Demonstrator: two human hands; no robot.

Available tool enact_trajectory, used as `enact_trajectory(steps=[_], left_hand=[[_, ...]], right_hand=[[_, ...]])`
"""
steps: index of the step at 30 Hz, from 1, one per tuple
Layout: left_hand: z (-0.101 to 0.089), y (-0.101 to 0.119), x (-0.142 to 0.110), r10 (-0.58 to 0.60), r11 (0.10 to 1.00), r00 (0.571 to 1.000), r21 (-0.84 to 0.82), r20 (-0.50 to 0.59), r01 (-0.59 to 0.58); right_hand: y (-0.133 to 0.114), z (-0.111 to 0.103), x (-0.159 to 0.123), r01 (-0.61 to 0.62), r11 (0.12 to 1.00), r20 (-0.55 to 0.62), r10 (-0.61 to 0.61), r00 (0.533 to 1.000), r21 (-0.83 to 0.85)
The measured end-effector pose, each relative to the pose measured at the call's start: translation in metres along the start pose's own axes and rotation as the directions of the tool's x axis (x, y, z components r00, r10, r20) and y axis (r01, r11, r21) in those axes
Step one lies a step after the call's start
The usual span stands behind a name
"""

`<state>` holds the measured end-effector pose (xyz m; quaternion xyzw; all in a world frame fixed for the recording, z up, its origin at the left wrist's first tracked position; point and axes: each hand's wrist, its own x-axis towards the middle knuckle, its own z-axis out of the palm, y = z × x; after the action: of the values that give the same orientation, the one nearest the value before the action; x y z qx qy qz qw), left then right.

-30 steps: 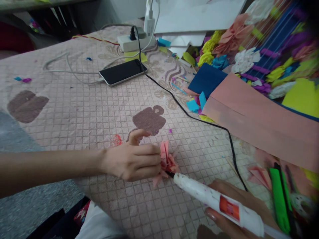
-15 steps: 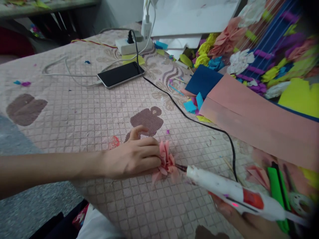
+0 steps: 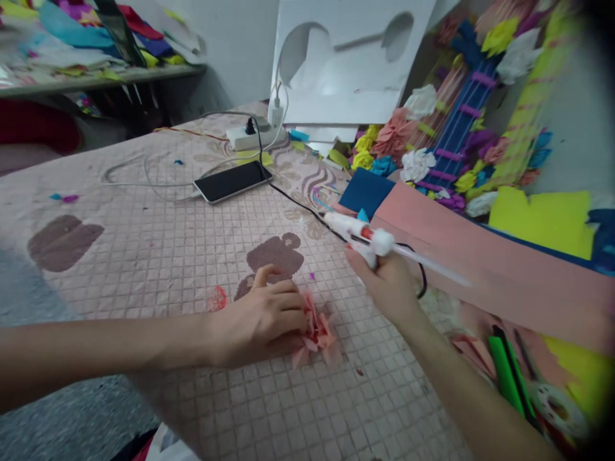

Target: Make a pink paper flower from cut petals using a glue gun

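Note:
My left hand point(image 3: 269, 320) rests on the patterned tablecloth point(image 3: 202, 269), its fingers closed on the side of a pink paper flower point(image 3: 318, 333) with loose, pointed petals. The fingertips are hidden by the hand and the petals. Further off and to the right, my right hand point(image 3: 391, 285) is wrapped around the handle of a white hot glue gun point(image 3: 353, 229). Its nozzle points to the left, and a clear glue stick point(image 3: 432, 264) sticks out of the back. The gun is apart from the flower.
A phone point(image 3: 233, 182) lies on a cable near a power strip point(image 3: 245, 136). Pink paper sheets point(image 3: 461, 250), a green cutter point(image 3: 512, 374) and a tape roll point(image 3: 557, 410) are on the right. Behind them stand paper-flower decorations point(image 3: 418, 163) and a white cut-out board point(image 3: 355, 77).
My right hand has moved the glue gun away from the flower, forward over the table. My left hand stays on the flower. The camera view has tilted up.

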<state>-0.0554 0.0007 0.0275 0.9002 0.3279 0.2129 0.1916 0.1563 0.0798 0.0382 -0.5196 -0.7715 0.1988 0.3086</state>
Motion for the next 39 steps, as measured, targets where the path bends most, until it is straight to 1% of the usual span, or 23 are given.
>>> enact_trajectory(steps=[3, 5, 7, 8, 9, 10, 12, 13, 15, 17, 20, 22, 24, 26, 28, 30, 31, 34, 39], left_hand=[[0.002, 0.001, 0.0, 0.018, 1.0, 0.999, 0.005, -0.026, -0.018], [0.003, 0.001, -0.001, 0.027, 1.0, 0.998, 0.01, -0.049, -0.026], [0.005, 0.0, -0.001, 0.027, 1.0, 0.998, 0.013, -0.061, -0.026], [0.006, 0.0, -0.002, 0.025, 1.0, 0.997, 0.014, -0.066, -0.024], [0.007, 0.0, -0.002, 0.024, 1.0, 0.997, 0.014, -0.068, -0.023], [0.007, 0.0, -0.002, 0.023, 1.0, 0.998, 0.014, -0.066, -0.022], [0.008, 0.0, -0.002, 0.022, 1.0, 0.997, 0.014, -0.074, -0.021], [0.009, 0.0, -0.002, 0.021, 1.0, 0.997, 0.012, -0.077, -0.02], [0.009, 0.0, -0.003, 0.02, 1.0, 0.997, 0.0, -0.079, -0.02], [0.009, -0.001, -0.003, 0.017, 1.0, 0.997, -0.018, -0.072, -0.019], [0.009, -0.001, -0.002, 0.004, 0.999, 0.999, -0.038, -0.045, -0.006], [0.009, -0.001, -0.002, -0.001, 0.999, 1.0, -0.041, -0.031, 0.0], [0.009, 0.0, -0.002, -0.001, 0.999, 1.0, -0.041, -0.023, 0.0], [0.009, 0.0, -0.002, -0.001, 0.999, 1.0, -0.04, -0.024, 0.0], [0.01, 0.0, -0.002, -0.002, 0.999, 1.0, -0.033, -0.023, 0.001], [0.01, 0.0, -0.003, -0.007, 1.0, 1.0, -0.026, -0.021, 0.007], [0.01, 0.0, -0.003, -0.011, 1.0, 1.0, -0.023, -0.021, 0.011], [0.011, 0.0, -0.004, -0.02, 1.0, 0.999, -0.022, -0.032, 0.019], [0.013, -0.002, -0.005, -0.016, 0.999, 0.999, -0.041, -0.051, 0.014]], right_hand=[[0.003, 0.021, 0.033, 0.078, 0.997, -0.082, -0.077, 0.994, 0.007], [0.008, 0.034, 0.056, 0.129, 0.992, -0.104, -0.127, 0.986, 0.01], [0.013, 0.046, 0.08, 0.192, 0.981, -0.142, -0.193, 0.971, -0.021], [0.016, 0.051, 0.092, 0.199, 0.979, -0.149, -0.204, 0.967, -0.048], [0.019, 0.057, 0.102, 0.194, 0.979, -0.137, -0.201, 0.97, -0.066], [0.022, 0.061, 0.111, 0.181, 0.981, -0.099, -0.188, 0.977, -0.074], [0.027, 0.068, 0.121, 0.146, 0.985, -0.04, -0.15, 0.988, -0.089], [0.03, 0.07, 0.124, 0.131, 0.987, -0.025, -0.134, 0.991, -0.091], [0.035, 0.07, 0.122, 0.109, 0.99, -0.036, -0.112, 0.993, -0.092], [0.04, 0.066, 0.114, 0.106, 0.991, -0.074, -0.113, 0.991, -0.086], [0.04, 0.054, 0.091, 0.173, 0.983, -0.118, -0.179, 0.977, -0.054], [0.032, 0.043, 0.067, 0.223, 0.975, -0.143, -0.224, 0.964, -0.025], [0.017, 0.033, 0.033, 0.241, 0.97, -0.148, -0.237, 0.96, 0.007], [-0.002, 0.024, -0.005, 0.241, 0.968, -0.079, -0.235, 0.969, 0.069], [-0.017, 0.019, -0.044, 0.213, 0.967, 0.005, -0.215, 0.977, 0.137], [-0.023, 0.018, -0.075, 0.168, 0.966, 0.082, -0.187, 0.979, 0.196], [-0.024, 0.018, -0.086, 0.135, 0.967, 0.111, -0.162, 0.981, 0.214], [-0.02, 0.021, -0.102, 0.063, 0.971, 0.136, -0.096, 0.986, 0.231], [-0.015, 0.026, -0.102, 0.07, 0.977, 0.111, -0.094, 0.989, 0.2]])
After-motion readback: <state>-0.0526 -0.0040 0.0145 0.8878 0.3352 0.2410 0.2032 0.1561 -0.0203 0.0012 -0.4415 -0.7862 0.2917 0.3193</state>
